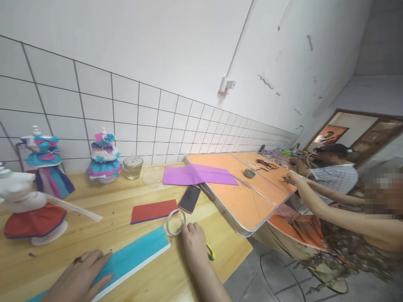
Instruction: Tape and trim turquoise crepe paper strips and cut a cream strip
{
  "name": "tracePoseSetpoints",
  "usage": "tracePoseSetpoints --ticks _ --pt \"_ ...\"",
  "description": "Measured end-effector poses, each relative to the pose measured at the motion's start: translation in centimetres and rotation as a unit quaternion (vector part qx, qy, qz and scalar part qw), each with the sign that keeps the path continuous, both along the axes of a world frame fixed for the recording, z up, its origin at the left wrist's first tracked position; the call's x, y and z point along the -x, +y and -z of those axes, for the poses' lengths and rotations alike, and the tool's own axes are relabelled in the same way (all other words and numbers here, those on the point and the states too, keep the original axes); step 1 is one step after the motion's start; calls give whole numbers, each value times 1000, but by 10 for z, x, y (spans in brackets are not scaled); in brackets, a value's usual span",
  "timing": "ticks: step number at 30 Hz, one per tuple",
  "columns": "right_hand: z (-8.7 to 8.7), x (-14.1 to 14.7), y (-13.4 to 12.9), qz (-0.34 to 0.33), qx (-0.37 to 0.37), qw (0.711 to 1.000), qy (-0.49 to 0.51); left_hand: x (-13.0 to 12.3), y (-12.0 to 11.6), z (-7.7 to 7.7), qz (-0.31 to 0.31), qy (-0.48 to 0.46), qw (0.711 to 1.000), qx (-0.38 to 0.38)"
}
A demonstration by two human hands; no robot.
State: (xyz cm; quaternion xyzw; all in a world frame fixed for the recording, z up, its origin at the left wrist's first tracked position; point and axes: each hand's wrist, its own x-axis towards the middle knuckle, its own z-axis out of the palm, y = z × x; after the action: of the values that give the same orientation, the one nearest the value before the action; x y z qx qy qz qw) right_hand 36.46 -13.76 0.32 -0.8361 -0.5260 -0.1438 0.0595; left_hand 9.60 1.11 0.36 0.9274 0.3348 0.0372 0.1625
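A long blue strip with a white lower edge (141, 251) lies slantwise on the wooden table. My left hand (80, 272) rests on its near part, fingers stretched out and holding nothing. At the strip's far end, my right hand (193, 241) grips the right side of a narrow roll of tape (168, 224) with curled fingers. The roll touches or nearly touches the strip's end. Just beyond it lie a red rectangle with a blue edge (154, 211) and a phone (189, 199). A yellow-green cutter (210, 253) sits partly hidden behind my right wrist.
Small dress forms in colourful skirts (103, 161) stand along the wall, beside a glass (132, 167). A purple sheet (198, 174) bridges onto the orange table (252, 201). Two people work to the right; the nearer person's hands (292, 178) hold a tool.
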Motion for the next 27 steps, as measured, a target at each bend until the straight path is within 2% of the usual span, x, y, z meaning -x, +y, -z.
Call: tracePoseSetpoints --ticks 3,6,11,16,19,21,24,27 --pt "-1 -3 1 -6 6 1000 2 -15 -8 -22 4 24 999 44" --pt "-5 -2 0 -18 10 1000 10 -36 -17 -35 17 8 997 70" --pt "-18 0 -10 -51 5 998 38 -65 -20 -39 11 26 991 127" --pt "-27 -8 -38 -44 -29 996 76 -68 -19 -36 10 25 994 106" --pt "-23 -8 -50 -58 -52 993 88 -54 -15 -36 -2 -3 995 97" --pt "-19 0 -50 -83 -83 988 103 -35 -8 -37 -30 -13 996 85" --pt "-17 17 -36 -140 -113 971 157 6 7 -37 -79 -14 994 75" --pt "-22 30 -14 -147 -70 967 194 52 20 -35 -119 -3 990 74"
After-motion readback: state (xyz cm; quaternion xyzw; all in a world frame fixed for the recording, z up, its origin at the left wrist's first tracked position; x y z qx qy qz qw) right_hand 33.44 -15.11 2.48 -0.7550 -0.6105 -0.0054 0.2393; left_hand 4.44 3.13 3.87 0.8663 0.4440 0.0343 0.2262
